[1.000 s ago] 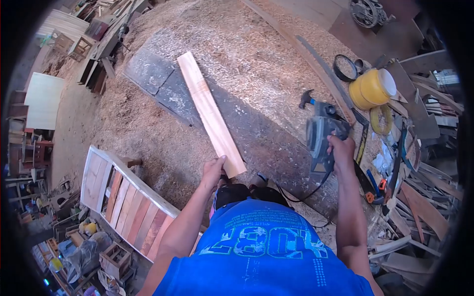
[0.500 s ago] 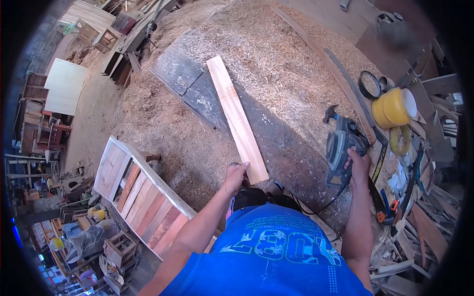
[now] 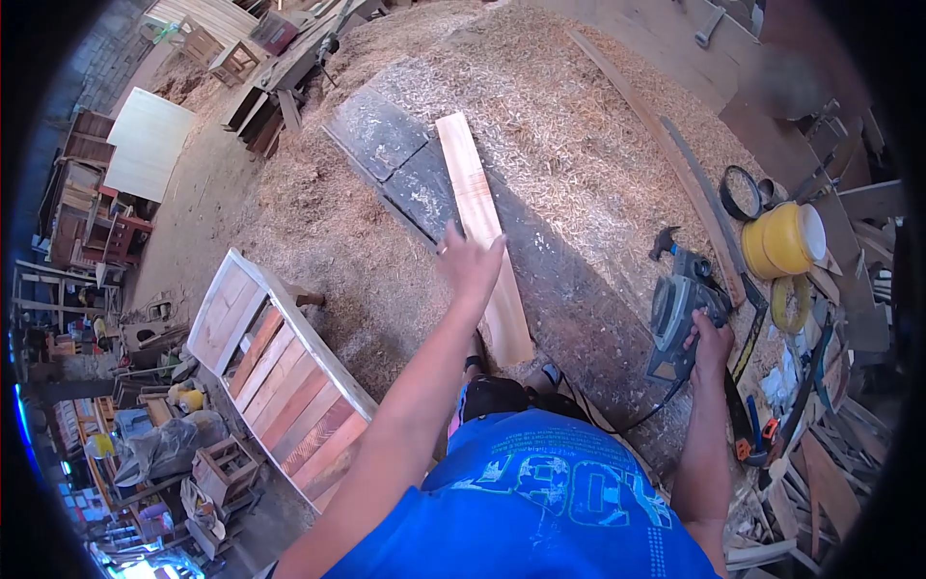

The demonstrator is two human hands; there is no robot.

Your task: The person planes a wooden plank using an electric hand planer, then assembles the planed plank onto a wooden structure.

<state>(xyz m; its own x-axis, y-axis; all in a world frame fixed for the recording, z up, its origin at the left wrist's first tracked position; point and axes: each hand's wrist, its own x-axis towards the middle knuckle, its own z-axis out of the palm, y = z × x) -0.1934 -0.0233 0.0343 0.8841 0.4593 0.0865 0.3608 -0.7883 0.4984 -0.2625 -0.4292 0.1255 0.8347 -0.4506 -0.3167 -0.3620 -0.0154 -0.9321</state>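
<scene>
A long pale wooden board (image 3: 473,198) lies lengthwise on a dark, scuffed work surface (image 3: 588,318). My left hand (image 3: 470,262) is over its middle, fingers spread, with the thumb overlapping the board and the index finger beyond its left edge. On the right, my right hand (image 3: 711,343) is wrapped around the handle of a dark electric planer (image 3: 683,314), whose cord runs down toward my legs. The planer is at the right side of the work surface. Just past its front end a claw hammer (image 3: 664,241) shows its black head.
Wood shavings (image 3: 569,145) cover the floor. A slatted wooden panel (image 3: 280,376) stands at my left. To the right are a yellow roll (image 3: 776,239), a black ring (image 3: 741,193), a long wooden strip (image 3: 666,154) and scrap wood (image 3: 820,473). More timber (image 3: 280,101) is stacked at upper left.
My left hand has left the board's near end and reached forward over its middle, fingers now spread. My right hand keeps hold of the planer. The whole view has shifted slightly.
</scene>
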